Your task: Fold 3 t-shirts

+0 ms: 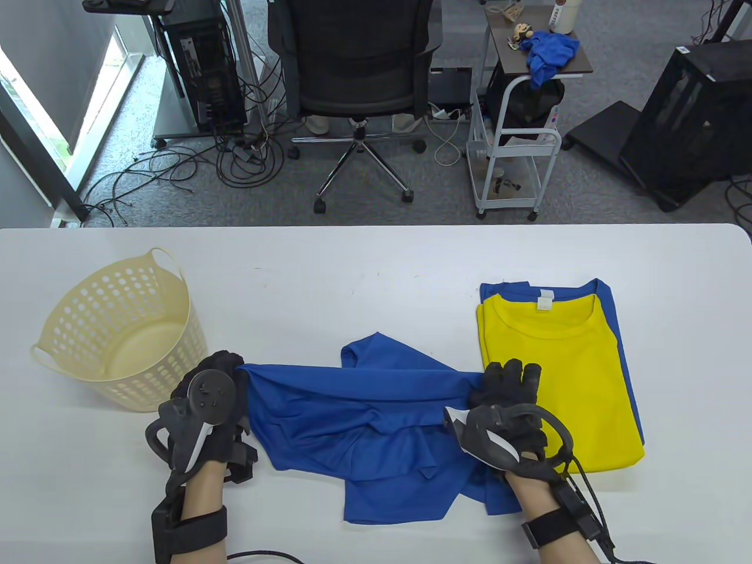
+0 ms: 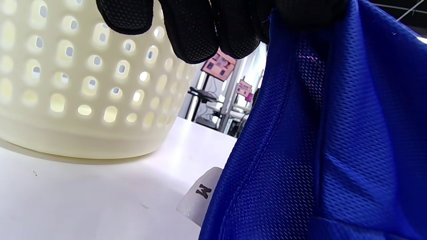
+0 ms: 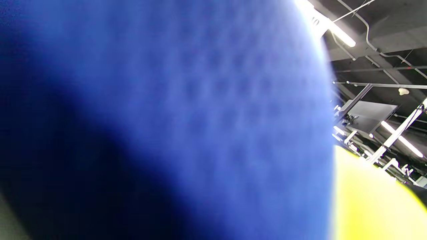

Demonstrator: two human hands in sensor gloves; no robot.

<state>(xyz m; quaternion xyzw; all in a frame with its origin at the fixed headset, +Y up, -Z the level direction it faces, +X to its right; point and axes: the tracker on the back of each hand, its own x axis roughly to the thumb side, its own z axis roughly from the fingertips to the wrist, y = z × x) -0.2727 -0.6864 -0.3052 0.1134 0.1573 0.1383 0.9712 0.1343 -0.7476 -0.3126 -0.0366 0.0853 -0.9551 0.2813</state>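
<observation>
**Third shirt stretched between your hands**

Table view: your left hand (image 1: 208, 405) grips one end of the loose blue t-shirt (image 1: 364, 429), fingers curled round the bunched cloth just beside the cream basket (image 1: 123, 329). Your right hand (image 1: 508, 411) holds the other end, fingers over the cloth edge; the grip itself is hidden under the glove, but the fabric runs taut btwn both hands. The rest of the shirt lies crumpled on the white surface (image 1: 376, 264), near edge, w/ one flap folded toward the far side. Right of it sits the folded yellow t-shirt (image 1: 564, 382), stacked on a folded blue t-shirt (image 1: 608, 299) that shows only along the far and right edges. Your right hand overlaps the yellow shirt's left edge. The basket stands upright at left.

Left wrist view: your gloved fingers (image 2: 200, 33) hang from the top, clenched on the blue mesh fabric (image 2: 317, 150). A white size tag marked "M" (image 2: 201, 195) pokes out below the cloth, close to the surface. Basket wall (image 2: 83, 83) fills the left, just beside the hand.

Right wrist view: mostly blurred blue cloth (image 3: 166, 116) right against the lens, a yellow patch (image 3: 367, 200) at lower right. Your hand isn't visible here, so can't confirm the grip from this view.
</observation>
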